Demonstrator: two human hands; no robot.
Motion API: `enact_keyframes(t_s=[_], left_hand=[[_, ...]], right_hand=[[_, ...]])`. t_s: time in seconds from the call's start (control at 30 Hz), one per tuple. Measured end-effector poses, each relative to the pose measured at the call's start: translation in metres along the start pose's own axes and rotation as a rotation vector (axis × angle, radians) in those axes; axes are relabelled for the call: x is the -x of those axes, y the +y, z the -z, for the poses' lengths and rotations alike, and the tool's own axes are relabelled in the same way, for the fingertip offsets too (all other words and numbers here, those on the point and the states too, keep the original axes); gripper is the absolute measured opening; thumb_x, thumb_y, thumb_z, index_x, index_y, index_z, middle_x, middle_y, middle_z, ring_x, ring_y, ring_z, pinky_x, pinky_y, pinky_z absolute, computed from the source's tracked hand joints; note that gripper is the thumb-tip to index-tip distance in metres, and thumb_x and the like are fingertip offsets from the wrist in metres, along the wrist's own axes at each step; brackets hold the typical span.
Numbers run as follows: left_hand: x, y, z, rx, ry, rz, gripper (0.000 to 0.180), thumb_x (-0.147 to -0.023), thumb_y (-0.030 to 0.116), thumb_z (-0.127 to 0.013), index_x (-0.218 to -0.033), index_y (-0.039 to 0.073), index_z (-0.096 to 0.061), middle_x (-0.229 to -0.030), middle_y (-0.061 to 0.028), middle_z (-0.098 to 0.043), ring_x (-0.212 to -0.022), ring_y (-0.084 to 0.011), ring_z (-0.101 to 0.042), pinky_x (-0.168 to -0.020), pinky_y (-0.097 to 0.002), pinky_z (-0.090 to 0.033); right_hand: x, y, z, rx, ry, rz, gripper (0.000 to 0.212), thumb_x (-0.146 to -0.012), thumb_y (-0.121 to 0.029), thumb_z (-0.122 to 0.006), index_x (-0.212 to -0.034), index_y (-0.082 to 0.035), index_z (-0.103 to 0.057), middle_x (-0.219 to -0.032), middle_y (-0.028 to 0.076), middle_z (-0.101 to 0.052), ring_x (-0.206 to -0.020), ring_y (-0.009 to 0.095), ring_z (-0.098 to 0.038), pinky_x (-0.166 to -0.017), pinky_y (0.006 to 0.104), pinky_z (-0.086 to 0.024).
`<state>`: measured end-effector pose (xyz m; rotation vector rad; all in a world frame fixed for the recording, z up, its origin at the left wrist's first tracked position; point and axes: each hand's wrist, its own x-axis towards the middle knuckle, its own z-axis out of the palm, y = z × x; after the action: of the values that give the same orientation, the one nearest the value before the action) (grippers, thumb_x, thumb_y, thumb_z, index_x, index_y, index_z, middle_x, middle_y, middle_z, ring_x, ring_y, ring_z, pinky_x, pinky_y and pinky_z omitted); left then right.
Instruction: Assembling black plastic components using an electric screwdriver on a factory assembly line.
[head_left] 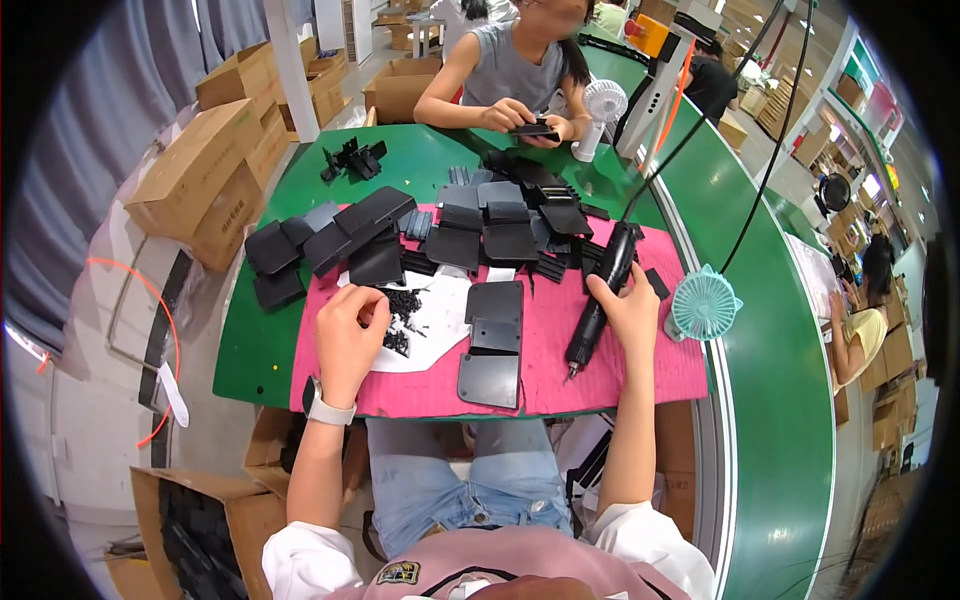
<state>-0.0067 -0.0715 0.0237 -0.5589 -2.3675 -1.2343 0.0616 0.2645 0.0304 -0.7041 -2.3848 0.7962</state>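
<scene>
My right hand [632, 312] is wrapped round a black corded electric screwdriver [603, 288], which slants with its bit down toward the near side of the pink mat [570, 385]. Curled in a pinch, my left hand [350, 335] hovers beside a pile of small black pieces [402, 308] on white paper [445, 320]. What its fingertips hold, if anything, is too small to make out. Between my hands lies a hinged-looking black plastic piece [490, 378], its panels end to end. Flat black plastic panels [455, 245] are heaped along the mat's far side.
A teal fan [704, 304] stands right of my right hand, and a white fan [600, 110] farther back. Across the green table [250, 345], a person [510, 75] handles a black part. Cardboard boxes [195, 165] stand at left; a green conveyor-like surface [770, 380] runs along the right.
</scene>
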Motion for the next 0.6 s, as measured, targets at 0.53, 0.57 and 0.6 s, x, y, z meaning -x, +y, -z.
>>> enact_keyframes(t_s=[0.53,0.57,0.6], left_hand=[[0.035,0.060,-0.029,0.990,-0.351,0.485,0.017,-0.088,0.010,-0.063,-0.099,-0.003,-0.066,-0.082,-0.0043,-0.065,-0.072,-0.0084,-0.058,-0.067,-0.0210,-0.048],[0.038,0.061,-0.030,1.054,-0.374,0.544,0.019,-0.089,0.011,-0.062,-0.101,-0.004,-0.065,-0.082,-0.0051,-0.065,-0.071,-0.0085,-0.058,-0.066,-0.0213,-0.048],[0.040,0.061,-0.030,1.055,-0.376,0.548,0.019,-0.089,0.011,-0.062,-0.101,-0.004,-0.065,-0.082,-0.0051,-0.065,-0.071,-0.0085,-0.058,-0.066,-0.0213,-0.048]], right_hand=[[0.041,-0.106,0.030,-1.864,-0.425,0.424,0.047,-0.085,-0.031,-0.054,-0.123,-0.007,-0.041,-0.063,0.004,-0.047,-0.046,0.016,-0.047,-0.058,0.0351,-0.045],[0.042,-0.109,0.031,-1.853,-0.429,0.474,0.042,-0.086,-0.033,-0.054,-0.118,-0.007,-0.044,-0.063,0.002,-0.047,-0.046,0.014,-0.046,-0.058,0.0342,-0.044],[0.043,-0.110,0.030,-1.840,-0.432,0.524,0.038,-0.087,-0.035,-0.054,-0.112,-0.008,-0.047,-0.062,0.000,-0.046,-0.045,0.012,-0.044,-0.057,0.0334,-0.044]])
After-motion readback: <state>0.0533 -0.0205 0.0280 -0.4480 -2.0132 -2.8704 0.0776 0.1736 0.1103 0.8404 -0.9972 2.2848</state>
